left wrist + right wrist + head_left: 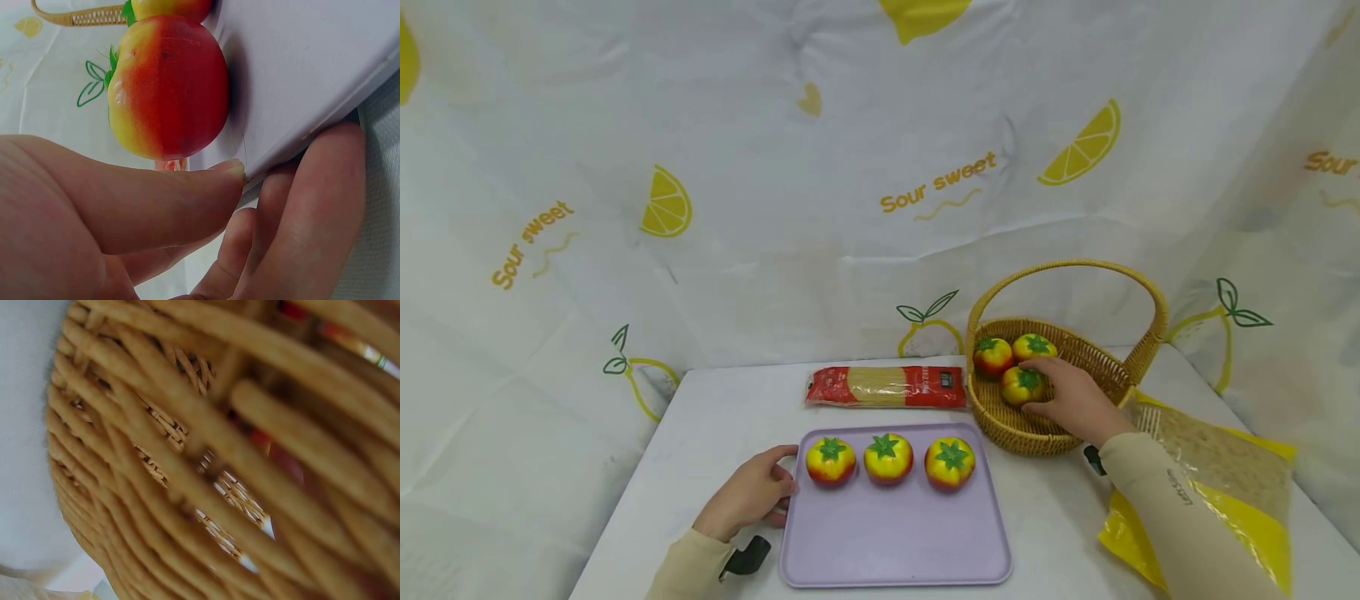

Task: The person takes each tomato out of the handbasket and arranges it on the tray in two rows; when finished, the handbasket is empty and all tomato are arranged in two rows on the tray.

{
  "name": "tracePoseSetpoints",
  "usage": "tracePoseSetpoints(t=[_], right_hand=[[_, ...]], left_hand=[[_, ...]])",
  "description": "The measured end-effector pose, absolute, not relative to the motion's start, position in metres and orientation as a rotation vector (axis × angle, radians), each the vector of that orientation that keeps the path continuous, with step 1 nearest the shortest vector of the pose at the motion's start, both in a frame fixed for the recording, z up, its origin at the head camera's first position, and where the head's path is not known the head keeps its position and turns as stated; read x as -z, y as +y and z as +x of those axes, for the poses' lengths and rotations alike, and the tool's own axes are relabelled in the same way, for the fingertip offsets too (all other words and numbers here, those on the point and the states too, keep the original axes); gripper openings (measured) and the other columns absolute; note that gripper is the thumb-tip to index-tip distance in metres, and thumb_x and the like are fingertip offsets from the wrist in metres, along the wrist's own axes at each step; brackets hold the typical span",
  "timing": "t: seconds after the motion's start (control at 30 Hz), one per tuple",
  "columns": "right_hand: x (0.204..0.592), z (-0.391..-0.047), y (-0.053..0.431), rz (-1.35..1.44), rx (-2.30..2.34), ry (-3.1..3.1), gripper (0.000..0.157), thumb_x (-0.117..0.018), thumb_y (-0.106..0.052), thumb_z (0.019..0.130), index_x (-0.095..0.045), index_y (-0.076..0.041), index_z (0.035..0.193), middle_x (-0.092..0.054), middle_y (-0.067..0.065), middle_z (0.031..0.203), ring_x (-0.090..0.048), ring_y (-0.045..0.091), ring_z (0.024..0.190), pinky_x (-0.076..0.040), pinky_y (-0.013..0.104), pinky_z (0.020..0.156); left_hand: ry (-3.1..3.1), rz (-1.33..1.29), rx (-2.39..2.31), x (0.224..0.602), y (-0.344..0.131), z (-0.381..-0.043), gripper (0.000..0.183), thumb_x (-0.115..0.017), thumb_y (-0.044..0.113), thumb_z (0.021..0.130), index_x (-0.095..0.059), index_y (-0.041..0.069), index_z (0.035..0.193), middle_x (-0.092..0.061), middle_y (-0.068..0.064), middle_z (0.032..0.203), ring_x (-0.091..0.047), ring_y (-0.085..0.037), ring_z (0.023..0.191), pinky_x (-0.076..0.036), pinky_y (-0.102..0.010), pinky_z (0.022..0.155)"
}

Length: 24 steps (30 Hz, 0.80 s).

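At its left edge my left hand (752,490) grips the lilac tray (895,546). In the left wrist view the thumb (187,203) lies on the rim and the fingers curl against its outer side. Three yellow-and-red tomatoes with green star-shaped tops stand in a row on the tray: a left one (831,462), a middle one (888,459) and a right one (950,464). Inside the wicker basket (1015,437), my right hand (1071,398) holds a tomato (1021,387) between thumb and fingers. Basket weave fills the right wrist view, hiding that hand there.
Two more tomatoes, one redder (992,358) and one yellower (1034,345), lie in the basket, whose tall handle (1075,264) arches above. A red noodle packet (886,387) lies behind the tray. Under my right forearm is a yellow clear-fronted bag (1247,467).
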State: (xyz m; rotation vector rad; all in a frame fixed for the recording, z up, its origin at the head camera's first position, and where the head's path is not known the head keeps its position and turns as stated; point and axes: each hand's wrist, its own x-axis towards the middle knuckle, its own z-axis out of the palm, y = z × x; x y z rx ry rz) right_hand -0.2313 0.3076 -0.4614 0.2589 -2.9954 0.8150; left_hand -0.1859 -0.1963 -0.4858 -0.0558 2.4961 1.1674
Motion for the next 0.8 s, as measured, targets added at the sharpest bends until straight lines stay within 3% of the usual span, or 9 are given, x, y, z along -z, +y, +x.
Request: tracePoseSetpoints(t=[0.8], right_hand=[[0.443,-0.214,0.299,0.237,-0.780,-2.980,0.062,-0.087,-0.031,0.092,-0.063,-0.008,0.144,-0.056,0.028,0.155,-0.053,0.053,0.141,-0.046,0.073,0.114]], left_hand=[[2.491,-0.047,-1.190,0.484,-0.197,-0.185,0.060,-0.070,0.004,0.100,-0.052,0.008,0.157,-0.067,-0.011,0.102,-0.070,-0.020,0.077,-0.068,-0.036,0.063]])
